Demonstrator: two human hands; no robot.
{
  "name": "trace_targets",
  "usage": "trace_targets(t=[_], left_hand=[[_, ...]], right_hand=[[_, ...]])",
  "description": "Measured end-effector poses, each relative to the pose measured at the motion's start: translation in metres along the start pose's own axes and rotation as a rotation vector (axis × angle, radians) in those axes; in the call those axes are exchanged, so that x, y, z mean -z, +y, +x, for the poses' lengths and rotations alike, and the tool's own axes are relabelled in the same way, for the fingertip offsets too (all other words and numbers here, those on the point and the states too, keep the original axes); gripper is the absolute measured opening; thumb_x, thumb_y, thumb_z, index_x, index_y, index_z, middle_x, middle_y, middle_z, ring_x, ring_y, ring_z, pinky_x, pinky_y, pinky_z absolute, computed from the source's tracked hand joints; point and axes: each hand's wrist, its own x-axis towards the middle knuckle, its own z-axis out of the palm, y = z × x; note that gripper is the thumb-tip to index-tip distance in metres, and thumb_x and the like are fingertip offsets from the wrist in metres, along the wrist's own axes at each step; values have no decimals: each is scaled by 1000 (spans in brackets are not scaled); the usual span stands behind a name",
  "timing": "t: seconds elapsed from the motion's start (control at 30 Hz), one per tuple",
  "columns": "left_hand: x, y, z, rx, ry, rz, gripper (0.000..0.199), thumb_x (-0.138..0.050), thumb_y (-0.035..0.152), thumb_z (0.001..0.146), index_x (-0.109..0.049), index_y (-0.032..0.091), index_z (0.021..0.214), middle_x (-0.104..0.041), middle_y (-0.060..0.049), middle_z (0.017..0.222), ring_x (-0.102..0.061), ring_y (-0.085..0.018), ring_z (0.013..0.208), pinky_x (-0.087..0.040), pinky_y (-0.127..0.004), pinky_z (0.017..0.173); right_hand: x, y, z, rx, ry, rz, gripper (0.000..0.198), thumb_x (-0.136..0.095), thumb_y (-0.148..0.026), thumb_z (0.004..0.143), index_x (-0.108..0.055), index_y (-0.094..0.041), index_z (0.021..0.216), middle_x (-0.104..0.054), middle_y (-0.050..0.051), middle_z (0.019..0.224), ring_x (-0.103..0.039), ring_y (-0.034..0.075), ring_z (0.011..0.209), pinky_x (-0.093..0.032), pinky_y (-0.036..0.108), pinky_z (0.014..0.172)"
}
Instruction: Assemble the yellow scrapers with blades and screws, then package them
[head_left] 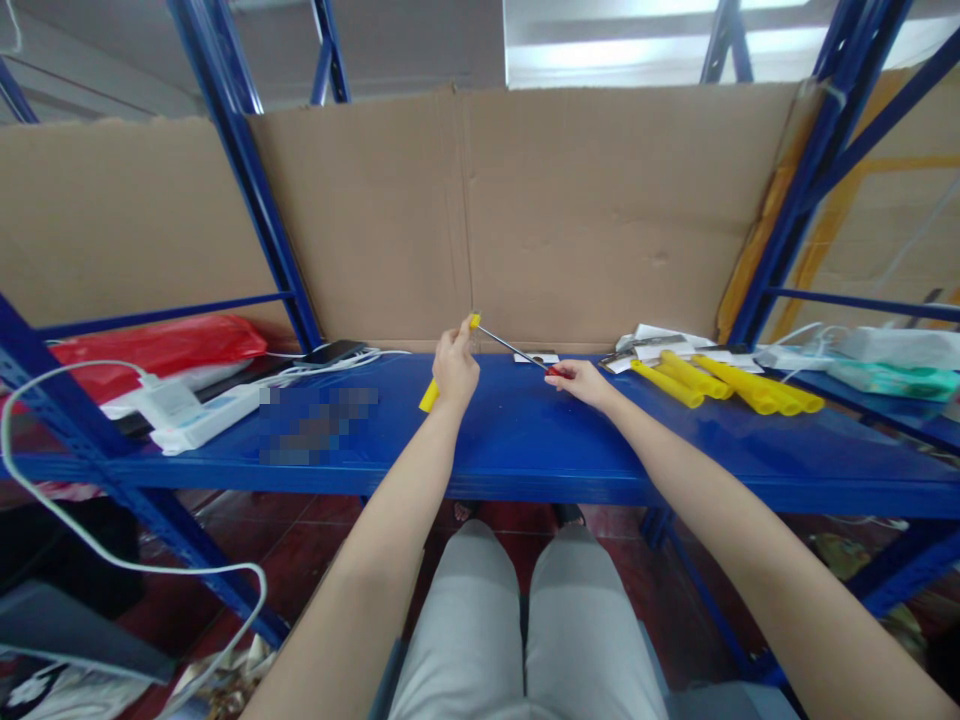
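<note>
Above the blue shelf, my left hand (455, 368) is closed around a yellow tube (430, 396), whose lower end shows below the hand and upper end above the fingers. My right hand (581, 383) grips the red handle of a screwdriver (517, 347). Its thin metal shaft slants up and left to the upper end of the yellow tube. Whether the tip is inside the tube or only touches it, I cannot tell. A small white card (537, 357) lies on the shelf behind the shaft.
Several yellow tubes (739, 385) lie at the right beside white paper pieces (652, 343). To the left are a white power strip (214, 418), cables, a dark phone-like object (335, 352) and a red bag (161, 350). Cardboard (555, 210) stands behind the blue shelf (525, 440); blue posts flank it.
</note>
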Motion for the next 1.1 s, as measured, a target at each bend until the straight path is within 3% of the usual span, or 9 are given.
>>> trace_targets(t=[0.23, 0.57, 0.7, 0.9, 1.1], left_hand=[[1, 3, -1, -14, -19, -5, 54, -42, 5, 82, -54, 23, 131, -62, -9, 107, -59, -23, 103, -47, -32, 89], [3, 3, 0, 9, -15, 3, 56, -41, 3, 81, -54, 23, 132, -62, -9, 106, -59, -23, 102, -46, -32, 88], [3, 2, 0, 7, -25, 9, 56, -41, 2, 81, -53, 22, 132, -62, -10, 106, -59, -23, 102, -46, -33, 89], [3, 2, 0, -26, -31, 19, 54, -41, 4, 83, -52, 22, 133, -62, -10, 106, -59, -22, 101, -46, -32, 88], [4, 4, -1, -18, -38, 40, 53, -41, 4, 83, -53, 21, 132, -62, -10, 107, -58, -23, 102, -46, -32, 88]], right_hand=[[-2, 3, 2, -15, 117, 29, 48, -77, -56, 49, -45, -23, 64, -58, -1, 64, -56, 17, 64, -47, 32, 64], [3, -2, 0, -18, -5, 6, 44, -69, -61, 58, -59, -19, 68, -57, -1, 63, -53, 15, 60, -44, 29, 60], [1, -2, 0, -35, -47, 40, 44, -67, -61, 60, -57, -19, 70, -56, -1, 61, -52, 13, 56, -44, 29, 57], [-1, 7, 4, -4, 73, 77, 49, -77, -54, 49, -46, -22, 68, -57, -2, 63, -55, 15, 61, -47, 31, 62], [2, 9, 4, -3, 74, 39, 44, -76, -55, 52, -51, -20, 64, -59, -1, 63, -56, 16, 62, -47, 31, 64]])
